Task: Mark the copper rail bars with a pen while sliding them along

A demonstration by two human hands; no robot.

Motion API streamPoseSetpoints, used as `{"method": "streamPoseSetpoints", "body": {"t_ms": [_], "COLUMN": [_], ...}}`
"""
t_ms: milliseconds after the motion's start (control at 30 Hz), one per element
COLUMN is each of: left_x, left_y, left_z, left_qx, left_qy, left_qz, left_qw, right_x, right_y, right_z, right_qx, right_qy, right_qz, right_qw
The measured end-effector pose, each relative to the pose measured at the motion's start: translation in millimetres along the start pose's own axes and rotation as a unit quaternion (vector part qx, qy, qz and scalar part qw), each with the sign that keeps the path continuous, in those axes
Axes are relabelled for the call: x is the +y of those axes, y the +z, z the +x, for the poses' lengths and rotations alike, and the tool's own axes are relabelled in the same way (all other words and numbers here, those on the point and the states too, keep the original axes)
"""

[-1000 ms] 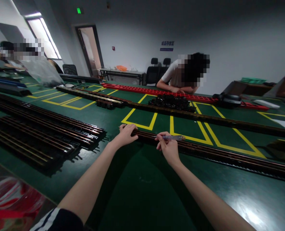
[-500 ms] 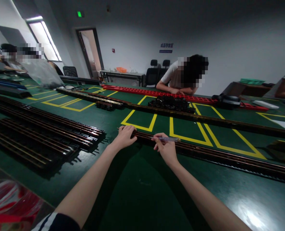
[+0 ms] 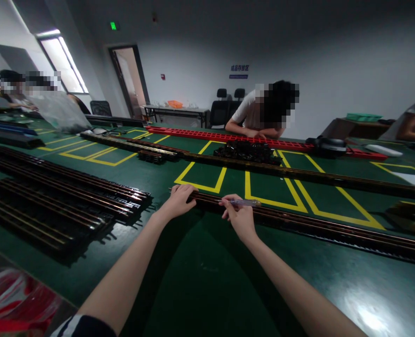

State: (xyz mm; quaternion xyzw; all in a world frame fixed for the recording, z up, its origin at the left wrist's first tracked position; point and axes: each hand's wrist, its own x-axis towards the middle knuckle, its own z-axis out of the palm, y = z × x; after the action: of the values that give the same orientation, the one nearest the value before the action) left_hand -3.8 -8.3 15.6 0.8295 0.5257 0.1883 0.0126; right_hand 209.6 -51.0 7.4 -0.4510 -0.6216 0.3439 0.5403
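Note:
A long dark strip with copper-coloured rails (image 3: 298,223) lies across the green table in front of me. My left hand (image 3: 181,199) is closed over its left end, fingers on the far side and thumb toward me. In my right hand (image 3: 240,213) is a slim screwdriver (image 3: 245,202) with a translucent handle, pinched between thumb and fingers. It lies nearly level, its handle pointing right and its thin tip toward the strip. Whether the tip touches the strip I cannot tell.
Stacks of similar railed strips (image 3: 63,187) lie at left. Beyond my hands are a pile of black parts (image 3: 247,152), another long strip (image 3: 309,175) and a red lattice bar (image 3: 200,135). A co-worker (image 3: 249,112) leans over the far side. Yellow tape (image 3: 280,203) marks the green table (image 3: 200,290).
The whole view has shifted very slightly. Both hands keep almost the same place and grip on the strip and screwdriver.

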Motion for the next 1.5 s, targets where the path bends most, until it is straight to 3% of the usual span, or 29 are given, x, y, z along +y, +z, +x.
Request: {"method": "streamPoseSetpoints", "body": {"t_ms": [533,1000,1300,1500], "left_x": [4,-6,4,10], "left_y": [-2,5,10,7], "left_z": [0,0,-2,-3], "left_qx": [0.004,0.024,0.041,0.021], "left_qy": [0.038,0.025,0.019,0.006], "left_qz": [0.016,-0.006,0.009,0.003], "left_qw": [0.999,0.999,0.999,1.000], "right_x": [-3,3,4,1], "right_y": [-1,-7,-4,-2], "right_z": [0,5,2,1], "right_qx": [0.005,-0.019,0.021,0.031], "right_qy": [0.004,0.017,0.004,-0.001], "right_qz": [0.010,0.010,0.018,0.021], "right_qw": [1.000,1.000,1.000,0.999]}}
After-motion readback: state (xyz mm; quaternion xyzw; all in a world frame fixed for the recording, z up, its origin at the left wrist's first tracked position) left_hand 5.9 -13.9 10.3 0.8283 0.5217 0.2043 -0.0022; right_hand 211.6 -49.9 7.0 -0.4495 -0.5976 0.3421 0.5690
